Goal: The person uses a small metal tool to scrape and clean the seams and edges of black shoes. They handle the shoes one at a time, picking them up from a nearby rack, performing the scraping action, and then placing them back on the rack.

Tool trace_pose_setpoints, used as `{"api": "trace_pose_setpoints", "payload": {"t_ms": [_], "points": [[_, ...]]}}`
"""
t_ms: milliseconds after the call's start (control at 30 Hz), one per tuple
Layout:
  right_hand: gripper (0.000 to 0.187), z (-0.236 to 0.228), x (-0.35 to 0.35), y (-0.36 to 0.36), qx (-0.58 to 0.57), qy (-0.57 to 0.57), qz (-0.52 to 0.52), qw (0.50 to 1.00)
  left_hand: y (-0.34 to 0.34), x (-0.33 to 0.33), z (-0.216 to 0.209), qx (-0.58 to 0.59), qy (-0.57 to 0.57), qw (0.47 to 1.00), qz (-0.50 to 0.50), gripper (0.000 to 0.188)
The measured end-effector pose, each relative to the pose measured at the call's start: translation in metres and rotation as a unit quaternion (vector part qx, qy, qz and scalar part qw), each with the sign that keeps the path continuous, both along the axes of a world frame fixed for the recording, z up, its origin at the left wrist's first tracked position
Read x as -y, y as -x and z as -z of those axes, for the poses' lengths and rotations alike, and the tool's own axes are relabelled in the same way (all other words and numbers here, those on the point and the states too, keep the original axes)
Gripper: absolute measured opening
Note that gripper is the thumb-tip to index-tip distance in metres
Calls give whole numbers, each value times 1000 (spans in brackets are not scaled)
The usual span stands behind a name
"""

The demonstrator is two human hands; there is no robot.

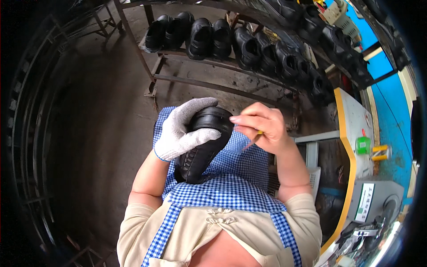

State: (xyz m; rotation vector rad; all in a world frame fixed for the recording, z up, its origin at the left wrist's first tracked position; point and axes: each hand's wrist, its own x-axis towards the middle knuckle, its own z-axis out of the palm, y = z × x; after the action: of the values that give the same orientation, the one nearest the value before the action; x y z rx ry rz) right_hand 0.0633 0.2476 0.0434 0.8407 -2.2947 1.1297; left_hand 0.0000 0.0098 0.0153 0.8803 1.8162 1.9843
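Note:
A black lace-up shoe (202, 153) is held up in front of my blue-checked apron (240, 162), its rounded toe pointing away from me. My left hand (178, 129), in a white knit glove, wraps the shoe's left side, with fingers over the toe and the thumb across its top. At the toe's right edge is my bare right hand (267, 129), thumb and forefinger pinched together. Curled within its other fingers is a thin tool (252, 141) with a bit of yellow; its kind is hard to make out. Whether the fingertips grip a thread cannot be seen.
Ahead stands a metal rack (195, 84) carrying rows of black shoes (200, 38). On the right is a yellow-edged workbench (344, 129), with a green container (363, 145), a yellow-and-clear item (381, 152) and a grey machine (378, 200). More metal frames (33, 133) line the left.

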Motion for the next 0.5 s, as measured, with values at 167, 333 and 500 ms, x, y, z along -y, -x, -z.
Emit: {"api": "trace_pose_setpoints", "payload": {"t_ms": [167,333,500], "points": [[28,-29,-1,3,-71,-185,-30,980,-6,-4,-2,-48,47,998,11,69],[11,-58,2,-5,-38,-326,-47,943,-4,-11,8,-113,61,990,53,69],[6,-76,11,-6,16,-456,-69,887,-7,-19,5,-142,81,984,75,66]]}}
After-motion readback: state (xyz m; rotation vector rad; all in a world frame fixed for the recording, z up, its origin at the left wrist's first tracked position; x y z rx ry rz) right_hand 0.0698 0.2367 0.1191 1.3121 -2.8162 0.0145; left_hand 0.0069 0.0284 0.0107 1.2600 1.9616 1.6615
